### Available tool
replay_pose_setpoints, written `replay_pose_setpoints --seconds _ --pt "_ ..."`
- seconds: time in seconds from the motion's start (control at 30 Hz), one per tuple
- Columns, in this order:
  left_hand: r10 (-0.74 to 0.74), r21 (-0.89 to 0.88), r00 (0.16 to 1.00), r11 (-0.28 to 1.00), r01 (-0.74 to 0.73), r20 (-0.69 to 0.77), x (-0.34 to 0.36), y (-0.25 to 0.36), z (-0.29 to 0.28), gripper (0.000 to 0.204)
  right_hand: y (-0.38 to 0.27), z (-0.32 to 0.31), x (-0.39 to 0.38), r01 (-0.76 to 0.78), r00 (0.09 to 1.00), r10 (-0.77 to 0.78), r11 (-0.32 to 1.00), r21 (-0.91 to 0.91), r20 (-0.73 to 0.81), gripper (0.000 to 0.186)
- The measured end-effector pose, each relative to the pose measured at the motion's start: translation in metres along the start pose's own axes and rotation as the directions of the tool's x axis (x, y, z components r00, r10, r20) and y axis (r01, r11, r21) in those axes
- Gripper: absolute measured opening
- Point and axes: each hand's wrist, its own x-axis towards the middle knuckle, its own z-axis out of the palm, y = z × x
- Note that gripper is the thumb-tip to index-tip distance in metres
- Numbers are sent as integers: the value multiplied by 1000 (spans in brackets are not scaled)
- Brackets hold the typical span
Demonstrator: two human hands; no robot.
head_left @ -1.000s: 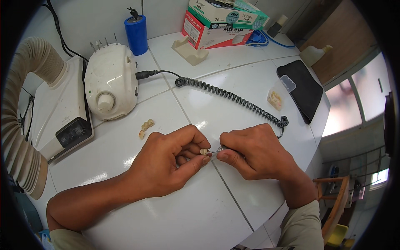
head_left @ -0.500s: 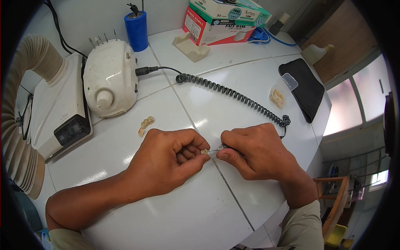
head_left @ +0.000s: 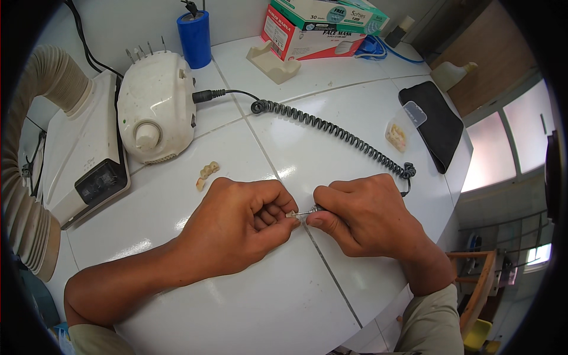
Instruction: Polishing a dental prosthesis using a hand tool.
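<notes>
Between the thumb and index finger of my left hand (head_left: 242,222) is a small cream dental crown (head_left: 290,215), mostly covered by the fingertips. My right hand (head_left: 364,219) is closed around a rotary handpiece (head_left: 316,209), its body largely hidden in the fist. The handpiece's thin metal bur (head_left: 303,213) points left and meets the crown. Both hands are just above the white tiled table. Beyond my left hand a row of joined tooth-coloured crowns (head_left: 207,171) lies on the tiles.
A coiled black cord (head_left: 331,133) runs from the cream control unit (head_left: 155,109) toward my right hand. At left stand a white box with a ribbed hose (head_left: 38,77). Behind are a blue cylinder (head_left: 194,40) and mask boxes (head_left: 319,38). A small plastic container (head_left: 397,135) and black pouch (head_left: 435,121) lie right.
Both hands keep nearly the same place and grip. The handpiece's tip has shifted slightly against the crown. The whole view has tilted a little.
</notes>
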Motion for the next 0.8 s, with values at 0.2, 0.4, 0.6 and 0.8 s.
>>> replay_pose_setpoints --seconds 0.2,0.4,0.6,0.8 --pt "0 7 1000 1000 0 3 0 0 -1 19 1 1 0 3 1000 -3 1000 6 -2 42" --pt "14 7 1000 1000 -14 9 0 -2 -1 19 0 0 0 3 1000 -3 1000 -8 11 42" --pt "10 12 1000 1000 -10 12 -1 -1 -1 18 0 0 1 8 1000 -8 1000 0 9 43" --pt "9 18 1000 1000 -9 22 0 -2 0 18 -1 -1 0 -3 1000 3 1000 -7 30 43"
